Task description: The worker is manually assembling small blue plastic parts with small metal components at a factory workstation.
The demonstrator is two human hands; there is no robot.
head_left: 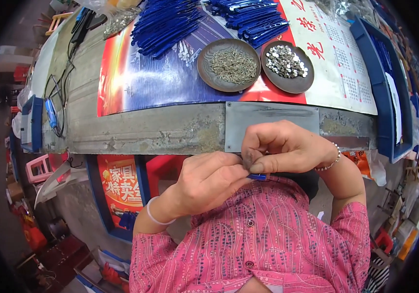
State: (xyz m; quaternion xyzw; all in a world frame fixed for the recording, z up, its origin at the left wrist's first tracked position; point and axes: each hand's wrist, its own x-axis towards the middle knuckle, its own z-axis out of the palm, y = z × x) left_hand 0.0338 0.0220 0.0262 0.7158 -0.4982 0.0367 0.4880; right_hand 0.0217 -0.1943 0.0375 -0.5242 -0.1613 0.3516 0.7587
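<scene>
Blue glossy flat piece (257,176), mostly hidden by fingers, is right where our two hands meet, just off the front edge of the worn grey desk (155,134) and in front of the pink patterned shirt (278,229). We see the left hand (212,178) with fingers bent and drawn together, pinching the piece; its thumb is hidden from us. Right hand (285,149) has thumb and index fingertips pressed together over the same piece; we can't tell whether a small part sits between them. Left wrist wears a pale band (158,216), right wrist a beaded bracelet (336,157).

Beyond the hands, we note a flat grey metal plate (248,119) at the desk edge. Behind it lies a glossy printed poster (155,88) in red, blue and white, carrying two dark round dishes side by side: the left dish (202,67) holds a heap of thin metallic pins (234,66), the right dish (292,87) holds small shiny round discs (285,61). Farther back we get two piles of dark-blue glossy strips, left pile (165,29) and right pile (251,19). On the right stands a blue rectangular tray (372,73) with more blue strips and a white sheet (394,107). Far left: a blue-handled tool (51,113) by a dark cord, next to a small blue box (34,122).
</scene>
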